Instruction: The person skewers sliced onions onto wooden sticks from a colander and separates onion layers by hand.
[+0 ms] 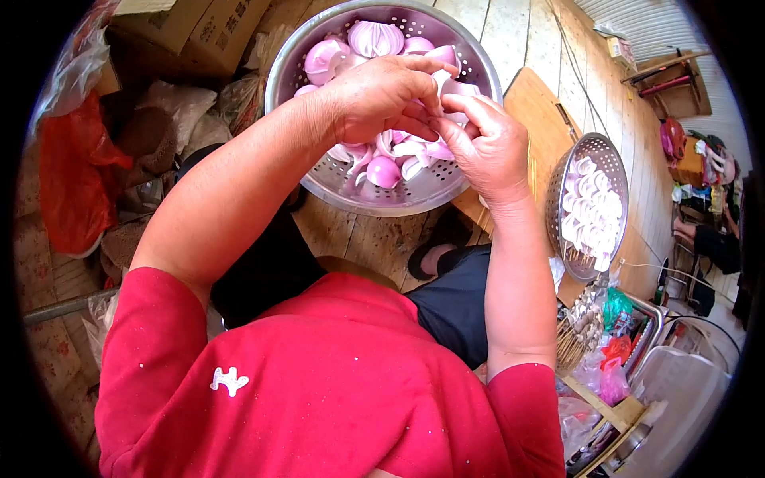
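My left hand [390,97] and my right hand [484,143] meet over the right side of a large perforated metal colander [351,195]. Fingers of both hands are pinched around a pale onion piece [441,80], mostly hidden by them. Inside the colander are purple onion halves and loose layers, among them a cut onion [376,38] at the far side and a small purple piece [383,171] near the front. To the right, a smaller colander [555,195] holds white onion pieces [591,207], with thin wooden sticks showing at its lower end.
A wooden board [530,103] lies beneath the smaller colander. Bundled skewers [570,342] and plastic bags [613,382] crowd the lower right. At left are a cardboard box [187,36] and a red bag [76,175]. Another person's dark-clothed leg [717,247] shows far right.
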Available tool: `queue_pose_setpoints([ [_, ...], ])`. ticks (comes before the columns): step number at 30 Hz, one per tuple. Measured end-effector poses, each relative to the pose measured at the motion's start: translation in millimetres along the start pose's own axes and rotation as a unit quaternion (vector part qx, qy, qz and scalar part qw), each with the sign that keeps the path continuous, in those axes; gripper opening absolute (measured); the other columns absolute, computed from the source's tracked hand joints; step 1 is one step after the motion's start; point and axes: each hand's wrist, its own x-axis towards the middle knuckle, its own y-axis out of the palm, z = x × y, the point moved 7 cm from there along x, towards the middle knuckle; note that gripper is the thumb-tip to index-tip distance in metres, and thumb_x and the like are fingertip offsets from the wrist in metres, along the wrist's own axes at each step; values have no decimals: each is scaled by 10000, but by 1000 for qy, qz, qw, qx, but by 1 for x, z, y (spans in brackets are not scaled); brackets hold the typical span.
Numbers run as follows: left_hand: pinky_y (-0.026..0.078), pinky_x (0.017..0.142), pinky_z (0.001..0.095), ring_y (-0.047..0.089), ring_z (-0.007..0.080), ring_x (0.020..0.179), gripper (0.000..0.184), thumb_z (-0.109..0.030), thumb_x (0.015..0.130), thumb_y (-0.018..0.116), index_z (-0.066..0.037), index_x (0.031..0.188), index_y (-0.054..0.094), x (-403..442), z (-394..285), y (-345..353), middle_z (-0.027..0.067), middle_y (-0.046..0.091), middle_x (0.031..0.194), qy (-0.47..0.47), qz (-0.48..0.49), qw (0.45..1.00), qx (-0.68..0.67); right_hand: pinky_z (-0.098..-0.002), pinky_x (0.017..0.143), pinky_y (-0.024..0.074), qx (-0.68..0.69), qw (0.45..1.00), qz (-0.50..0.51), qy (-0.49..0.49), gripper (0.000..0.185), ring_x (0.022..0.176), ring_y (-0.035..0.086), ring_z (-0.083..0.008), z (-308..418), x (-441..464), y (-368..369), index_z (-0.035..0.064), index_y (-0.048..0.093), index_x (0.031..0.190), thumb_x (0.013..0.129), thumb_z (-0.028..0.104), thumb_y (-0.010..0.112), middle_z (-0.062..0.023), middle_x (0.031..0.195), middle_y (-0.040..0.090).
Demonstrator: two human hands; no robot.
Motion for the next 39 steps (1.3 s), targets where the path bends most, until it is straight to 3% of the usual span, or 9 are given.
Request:
queue_pose_setpoints([
  [2, 498, 876, 390, 636, 266, 929, 602, -90, 825, 497, 0, 1383, 288, 0, -1, 0, 182, 604, 1046, 5, 13, 1000, -3, -317, 673, 509, 13, 1000, -1, -16, 195, 780, 642, -269, 1, 0, -1, 61, 662, 945, 751, 85, 680, -123, 872, 651],
  [6, 534, 814, 362, 642, 249, 875, 576, -77, 816, 498, 15, 1359, 328, 3, -2, -1, 173, 600, 994, 14, -13, 1000, -14, -297, 650, 507, 20, 999, -19, -47, 167, 728, 645, -238, -3, 2, -3, 50, 666, 921, 758, 80, 684, -117, 834, 654],
  [9, 560, 765, 339, 646, 238, 828, 560, -66, 810, 495, 14, 1346, 358, 2, -4, -4, 167, 591, 943, 22, -56, 998, -21, -245, 592, 490, 149, 986, -58, 42, 175, 680, 606, -108, -17, 1, -8, 4, 659, 946, 797, 92, 690, -61, 794, 654],
  [12, 546, 789, 344, 648, 239, 866, 533, -72, 818, 479, -20, 1341, 386, 2, -6, -15, 181, 594, 1000, 19, -128, 992, 10, -176, 550, 453, 278, 944, -97, 147, 220, 651, 589, -69, -33, 1, -17, -28, 635, 1039, 852, 87, 645, -32, 758, 638],
  [16, 535, 803, 345, 652, 236, 894, 529, -57, 806, 454, -58, 1334, 415, 2, -8, -32, 216, 588, 1057, 9, -203, 977, 68, -195, 614, 472, 230, 946, -90, 211, 288, 745, 612, -91, -59, 9, -18, -32, 604, 1111, 870, 123, 623, -71, 919, 649],
  [21, 541, 797, 360, 654, 262, 900, 536, -18, 791, 416, -59, 1326, 424, 6, -9, -33, 245, 552, 1115, 25, -187, 981, 40, -229, 722, 486, 148, 959, -62, 234, 358, 823, 600, -102, -69, 7, -12, -8, 597, 1145, 818, 126, 657, -80, 1004, 640],
  [24, 561, 755, 326, 654, 224, 859, 519, 7, 806, 407, -43, 1322, 420, 9, -7, -32, 187, 558, 1078, 23, -148, 988, -32, -238, 730, 489, 89, 973, -26, 213, 358, 810, 597, -105, -62, 4, -7, -16, 597, 1137, 812, 121, 658, -82, 996, 642],
  [26, 569, 755, 332, 661, 239, 867, 533, 35, 789, 371, -33, 1314, 429, 8, -10, -28, 217, 542, 1115, 38, -121, 990, -63, -281, 760, 511, 72, 974, -28, 212, 350, 821, 649, -173, -58, 2, -6, 6, 609, 1107, 796, 158, 659, -149, 1006, 661],
  [39, 582, 733, 322, 667, 237, 852, 502, 30, 812, 350, -4, 1306, 429, 7, -10, -8, 225, 537, 1147, 64, -52, 997, -8, -198, 558, 468, 329, 896, -29, 296, 246, 619, 586, -71, -54, -2, 10, -23, 589, 1029, 847, 139, 620, -43, 781, 636],
])
